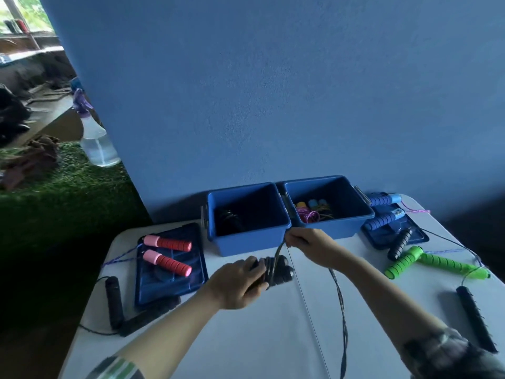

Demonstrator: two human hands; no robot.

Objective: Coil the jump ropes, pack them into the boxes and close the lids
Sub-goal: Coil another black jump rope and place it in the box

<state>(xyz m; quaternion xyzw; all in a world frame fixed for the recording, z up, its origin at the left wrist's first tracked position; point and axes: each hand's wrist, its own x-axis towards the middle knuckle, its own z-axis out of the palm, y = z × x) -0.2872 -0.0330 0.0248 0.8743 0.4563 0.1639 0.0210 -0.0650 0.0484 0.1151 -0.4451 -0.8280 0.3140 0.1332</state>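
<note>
Clamping both black handles (276, 270) in my left hand (240, 283); my right hand (308, 242) pinches the cord (338, 296); wraps should land snug, side by side, near the boxes.

At the left edge a clear spray bottle (96, 138) with a purple trigger stands on green artificial turf (62, 192), against a blue wall (273, 91).

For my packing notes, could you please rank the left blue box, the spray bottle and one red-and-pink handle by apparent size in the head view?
1. left blue box
2. spray bottle, though it stands farther off
3. red-and-pink handle
</note>
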